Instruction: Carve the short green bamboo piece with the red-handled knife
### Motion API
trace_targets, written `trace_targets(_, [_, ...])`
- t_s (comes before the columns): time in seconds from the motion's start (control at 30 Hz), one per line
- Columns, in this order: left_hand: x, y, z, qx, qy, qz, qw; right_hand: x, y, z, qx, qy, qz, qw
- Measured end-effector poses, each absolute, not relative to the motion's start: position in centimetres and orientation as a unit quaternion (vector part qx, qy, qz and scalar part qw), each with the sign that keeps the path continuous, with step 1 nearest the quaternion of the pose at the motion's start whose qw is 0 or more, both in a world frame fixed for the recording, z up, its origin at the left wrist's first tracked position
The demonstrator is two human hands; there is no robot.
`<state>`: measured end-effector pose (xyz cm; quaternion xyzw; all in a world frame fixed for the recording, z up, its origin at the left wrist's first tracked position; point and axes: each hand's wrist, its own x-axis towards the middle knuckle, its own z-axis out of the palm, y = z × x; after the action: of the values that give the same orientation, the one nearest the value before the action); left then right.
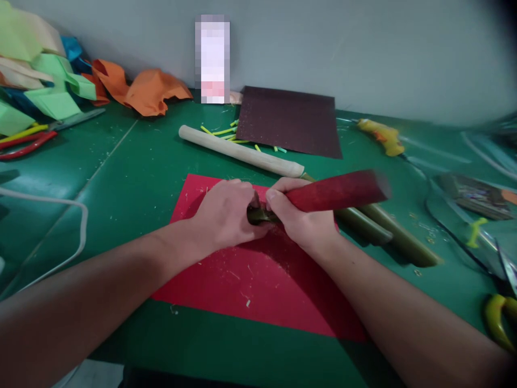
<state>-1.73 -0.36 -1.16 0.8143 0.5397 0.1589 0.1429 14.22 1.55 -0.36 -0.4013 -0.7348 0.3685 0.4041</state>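
My left hand (226, 213) is closed around a short dark green bamboo piece (256, 216), whose end shows between the two hands over a red sheet (226, 288). In my right hand (309, 226) is a tool with a thick red handle (339, 190). The handle sticks out to the right above the fist, blurred at its far end. The tool's working end is hidden by my fingers, close to the bamboo piece. Pale shavings lie scattered over the sheet.
Behind the sheet lies a peeled pale stick (242, 152); green bamboo tubes (398, 237) are to the right. A dark brown sheet (288, 121), yellow glue gun (382, 136) and orange paper (149, 91) lie farther back. Red-handled scissors (30, 145) are left, yellow-handled scissors (498, 320) right.
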Motion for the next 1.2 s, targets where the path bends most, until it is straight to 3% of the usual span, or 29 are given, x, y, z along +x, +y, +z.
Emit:
trace_targets(0.23, [-1.51, -0.28, -1.08, 0.804, 0.556, 0.159, 0.139, 14.40, 1.24, -0.35, -0.393, -0.775, 0.321, 0.376])
trace_targets(0.5, [-1.43, -0.40, -1.38, 0.822, 0.541, 0.149, 0.099, 13.86, 1.97, -0.97, -0.422, -0.720, 0.349, 0.427])
trace_targets(0.73, [-1.44, -0.25, -1.45, 0.815, 0.545, 0.159, 0.115, 13.84, 1.91, -0.97, -0.420, -0.725, 0.337, 0.430])
trace_targets(0.97, [-1.23, -0.40, -1.13, 0.785, 0.579, 0.168, 0.143, 14.21, 1.10, -0.09, -0.412, -0.775, 0.296, 0.377])
trace_targets(1.2, [-1.28, -0.15, -1.47, 0.795, 0.562, 0.176, 0.145, 14.19, 1.69, -0.82, -0.409, -0.765, 0.291, 0.404])
